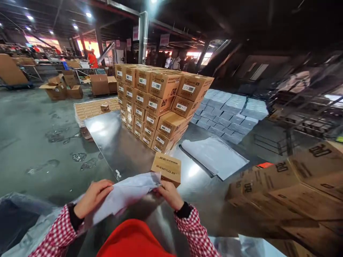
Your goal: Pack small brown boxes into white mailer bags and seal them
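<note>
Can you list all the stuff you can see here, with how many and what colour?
small box: one, brown, on the table by the right hand
bag: one, pale grey, held between both hands
table: one, shiny metal, in front
stacked boxes: many, brown with white labels, at the table's far end
flat bags: a pile, grey, right side of the table
grey packs: many, behind the stack
loose boxes: several, brown, right
left hand: grip on the bag
right hand: grip on the bag, touching the small box
</note>
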A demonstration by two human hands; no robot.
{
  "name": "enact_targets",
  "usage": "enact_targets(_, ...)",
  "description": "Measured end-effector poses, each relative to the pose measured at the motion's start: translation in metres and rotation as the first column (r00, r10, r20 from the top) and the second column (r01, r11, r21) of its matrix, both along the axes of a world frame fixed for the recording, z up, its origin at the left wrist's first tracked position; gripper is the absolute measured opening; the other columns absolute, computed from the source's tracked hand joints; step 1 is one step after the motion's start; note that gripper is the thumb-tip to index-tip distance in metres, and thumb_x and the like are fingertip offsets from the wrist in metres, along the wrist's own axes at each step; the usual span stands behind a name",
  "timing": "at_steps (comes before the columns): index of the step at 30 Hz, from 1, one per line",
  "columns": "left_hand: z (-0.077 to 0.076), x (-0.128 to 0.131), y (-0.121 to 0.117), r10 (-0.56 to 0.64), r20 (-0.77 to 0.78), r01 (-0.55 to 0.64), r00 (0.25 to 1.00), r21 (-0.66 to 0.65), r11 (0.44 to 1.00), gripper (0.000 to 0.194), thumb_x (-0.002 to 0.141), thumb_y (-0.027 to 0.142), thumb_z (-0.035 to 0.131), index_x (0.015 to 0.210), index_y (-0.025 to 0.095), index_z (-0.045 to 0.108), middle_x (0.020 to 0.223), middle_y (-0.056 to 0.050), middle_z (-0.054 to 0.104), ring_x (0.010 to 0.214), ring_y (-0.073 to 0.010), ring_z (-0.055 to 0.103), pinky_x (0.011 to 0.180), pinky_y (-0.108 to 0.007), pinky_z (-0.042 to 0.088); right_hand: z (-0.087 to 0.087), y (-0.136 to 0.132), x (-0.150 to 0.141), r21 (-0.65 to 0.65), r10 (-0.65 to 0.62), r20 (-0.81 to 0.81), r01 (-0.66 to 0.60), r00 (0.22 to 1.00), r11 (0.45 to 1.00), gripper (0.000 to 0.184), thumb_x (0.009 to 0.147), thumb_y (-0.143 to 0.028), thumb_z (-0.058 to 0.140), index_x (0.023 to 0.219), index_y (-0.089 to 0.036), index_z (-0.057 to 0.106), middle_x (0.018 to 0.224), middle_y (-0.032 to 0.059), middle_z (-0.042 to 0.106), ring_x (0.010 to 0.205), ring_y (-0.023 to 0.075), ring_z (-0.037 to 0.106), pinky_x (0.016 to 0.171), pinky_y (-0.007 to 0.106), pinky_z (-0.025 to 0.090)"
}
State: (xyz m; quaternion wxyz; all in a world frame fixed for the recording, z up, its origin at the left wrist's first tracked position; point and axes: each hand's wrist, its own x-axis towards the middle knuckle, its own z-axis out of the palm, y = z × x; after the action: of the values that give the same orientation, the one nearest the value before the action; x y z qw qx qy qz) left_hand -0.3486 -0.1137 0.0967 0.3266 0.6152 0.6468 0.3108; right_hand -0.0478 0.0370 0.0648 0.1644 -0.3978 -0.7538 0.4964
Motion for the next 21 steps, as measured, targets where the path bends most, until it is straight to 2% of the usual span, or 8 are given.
enact_targets(3, -0.004, -0.022, 0.006, -0.021, -0.126, 0.018, 0.992, -0.027, 0.999, 0.044, 0.092, 0.054, 0.04, 0.08, 0.018, 0.061, 0.082, -0.006, 0.065, 0.077, -0.0207, 0.058, 0.074, -0.031, 0.042, -0.012, -0.003, -0.007, -0.015, 0.025, 0.149, -0.023, 0.989, 1.0, 0.022, 0.079, -0.024, 0.05, 0.071, -0.018, 0.07, 0.062, 0.0028, 0.066, 0.063, 0.0175, 0.062, 0.065, 0.029, 0.048)
enact_targets(6, -0.007, -0.044, 0.004, -0.052, -0.166, 0.045, 0.985, -0.048, 0.998, 0.042, 0.089, 0.056, 0.039, 0.072, 0.019, 0.051, 0.076, -0.004, 0.06, 0.071, -0.0192, 0.052, 0.069, -0.031, 0.038, -0.014, -0.008, -0.014, 0.049, 0.026, 0.127, -0.032, 0.992, 0.998, 0.032, 0.08, -0.025, 0.049, 0.093, -0.017, 0.077, 0.093, 0.0101, 0.076, 0.092, 0.0255, 0.069, 0.089, 0.04, 0.051)
enact_targets(9, -0.004, -0.063, -0.003, -0.081, -0.184, 0.068, 0.98, -0.077, 0.995, 0.042, 0.087, 0.058, 0.047, 0.073, 0.019, 0.051, 0.074, -0.001, 0.056, 0.07, -0.0182, 0.05, 0.066, -0.029, 0.033, 0.007, -0.023, -0.024, 0.007, 0.113, -0.046, -0.113, 0.992, 0.994, 0.054, 0.08, -0.035, 0.062, 0.131, -0.017, 0.065, 0.14, 0.0146, 0.061, 0.13, 0.0306, 0.055, 0.112, 0.048, 0.04)
enact_targets(13, 0.01, -0.078, -0.01, -0.18, -0.199, 0.167, 0.963, -0.08, 0.983, 0.041, 0.082, 0.057, 0.061, 0.071, 0.019, 0.053, 0.071, 0.001, 0.054, 0.068, -0.0167, 0.049, 0.064, -0.028, 0.028, 0.051, -0.051, -0.062, -0.008, 0.197, -0.255, -0.206, 0.947, 0.979, 0.087, 0.081, -0.051, 0.07, 0.155, -0.023, 0.034, 0.159, 0.0101, 0.039, 0.146, 0.0274, 0.037, 0.121, 0.048, 0.028)
enact_targets(16, 0.025, -0.094, -0.009, -0.252, -0.181, 0.246, 0.951, -0.054, 0.968, 0.04, 0.084, 0.056, 0.062, 0.07, 0.019, 0.052, 0.069, 0.002, 0.053, 0.067, -0.0155, 0.047, 0.063, -0.027, 0.027, 0.057, -0.056, -0.1, 0.11, 0.184, 0.004, -0.183, 0.983, 0.977, 0.085, 0.07, -0.047, 0.079, 0.145, -0.019, 0.051, 0.139, 0.0144, 0.06, 0.126, 0.0326, 0.056, 0.111, 0.049, 0.04)
enact_targets(18, 0.034, -0.111, -0.006, -0.301, -0.18, 0.294, 0.937, -0.064, 0.954, 0.041, 0.085, 0.056, 0.059, 0.07, 0.019, 0.052, 0.069, 0.002, 0.052, 0.067, -0.0159, 0.048, 0.063, -0.027, 0.028, 0.047, -0.051, -0.119, 0.091, 0.188, 0.158, -0.204, 0.969, 0.975, 0.05, 0.072, -0.044, 0.074, 0.112, -0.016, 0.072, 0.1, 0.0101, 0.074, 0.091, 0.0266, 0.065, 0.089, 0.041, 0.049)
enact_targets(19, 0.038, -0.121, -0.004, -0.303, -0.2, 0.297, 0.932, -0.059, 0.953, 0.039, 0.085, 0.055, 0.059, 0.072, 0.019, 0.052, 0.07, 0.001, 0.053, 0.068, -0.0167, 0.049, 0.064, -0.028, 0.029, 0.04, -0.048, -0.126, 0.026, 0.222, 0.168, -0.229, 0.961, 0.973, 0.036, 0.074, -0.046, 0.069, 0.093, -0.016, 0.074, 0.08, 0.0058, 0.07, 0.075, 0.0211, 0.06, 0.077, 0.036, 0.048)
enact_targets(21, 0.044, -0.136, 0.0, -0.183, -0.265, 0.194, 0.947, 0.017, 0.981, 0.029, 0.084, 0.047, 0.06, 0.077, 0.019, 0.054, 0.077, -0.002, 0.058, 0.074, -0.0202, 0.053, 0.069, -0.03, 0.033, 0.029, -0.045, -0.138, -0.146, 0.307, 0.069, -0.294, 0.949, 0.944, 0.037, 0.073, -0.054, 0.065, 0.07, -0.017, 0.066, 0.061, -0.0006, 0.057, 0.06, 0.0135, 0.047, 0.062, 0.029, 0.04)
